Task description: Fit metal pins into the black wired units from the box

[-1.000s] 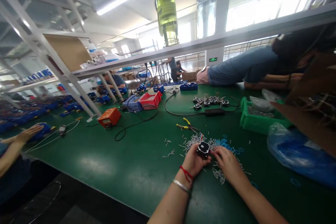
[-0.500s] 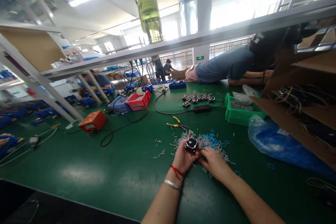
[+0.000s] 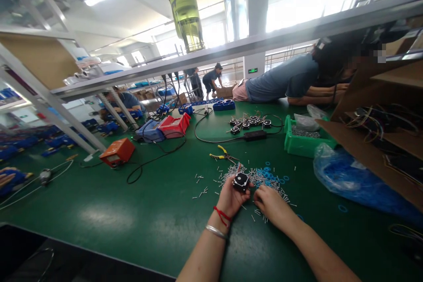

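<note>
My left hand (image 3: pixel 231 196) is closed round a small square motor (image 3: pixel 241 181), black with a pale round centre and silvery corners. Red and white wires (image 3: pixel 239 167) stick up behind it. Just to the right, my right hand (image 3: pixel 269 202) is apart from the motor, its fingers curled together low over the pile of screws (image 3: pixel 228 175). Whatever those fingers pinch is hidden. Blue rings (image 3: pixel 267 174) lie among the screws. Pliers with yellow handles (image 3: pixel 222 154) rest beyond the pile.
Several similar motors (image 3: pixel 245 125) sit farther back near a black adapter (image 3: pixel 255 135). At right are a green bin (image 3: pixel 299 146), blue plastic bag (image 3: pixel 357 180) and cardboard box (image 3: pixel 350 141). An orange box (image 3: pixel 117 152) and red bin (image 3: pixel 175 127) stand left. A co-worker (image 3: pixel 280 79) leans across the table.
My right hand has drawn slightly away from the motor, to the right, leaving a gap. My left hand keeps its hold. A distant person has stood up more.
</note>
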Motion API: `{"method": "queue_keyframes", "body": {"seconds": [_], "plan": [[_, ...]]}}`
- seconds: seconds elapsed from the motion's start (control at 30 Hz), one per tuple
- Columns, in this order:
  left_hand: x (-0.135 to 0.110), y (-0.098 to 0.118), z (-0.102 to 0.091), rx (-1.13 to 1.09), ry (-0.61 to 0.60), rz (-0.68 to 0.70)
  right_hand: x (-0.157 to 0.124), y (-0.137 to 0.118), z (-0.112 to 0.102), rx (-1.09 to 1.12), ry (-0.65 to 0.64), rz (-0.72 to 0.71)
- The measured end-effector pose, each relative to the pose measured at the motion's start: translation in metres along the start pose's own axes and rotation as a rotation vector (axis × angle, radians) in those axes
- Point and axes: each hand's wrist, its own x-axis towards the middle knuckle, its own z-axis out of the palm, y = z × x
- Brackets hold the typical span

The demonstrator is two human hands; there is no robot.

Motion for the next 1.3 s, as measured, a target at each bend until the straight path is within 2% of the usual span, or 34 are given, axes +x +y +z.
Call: {"method": "queue_keyframes", "body": {"seconds": [0.2, 0.33, 0.47, 0.77, 1.0, 1.13, 1.3], "plan": [[0.001, 0.0, -0.001, -0.007, -0.006, -0.01, 0.003, 0.001, 0.001, 0.094, 0.092, 0.043], [0.001, 0.0, 0.001, 0.001, -0.021, -0.036, 0.004, -0.001, -0.009, 0.302, 0.253, 0.1], [0.0, 0.0, -0.001, -0.005, -0.062, -0.075, 0.002, -0.007, -0.022, 0.463, 0.392, 0.065], [-0.003, 0.002, -0.005, 0.017, -0.163, -0.237, 0.0, -0.017, -0.034, 0.56, 0.44, -0.036], [-0.007, 0.001, -0.004, 0.082, -0.293, -0.385, -0.003, -0.022, -0.032, 0.674, 0.44, 0.066], [-0.007, 0.0, -0.007, 0.1, -0.343, -0.424, -0.005, -0.027, -0.036, 0.643, 0.436, 0.007], [-0.006, 0.001, -0.009, 0.105, -0.332, -0.471, -0.007, -0.028, -0.04, 0.603, 0.435, -0.083]]}}
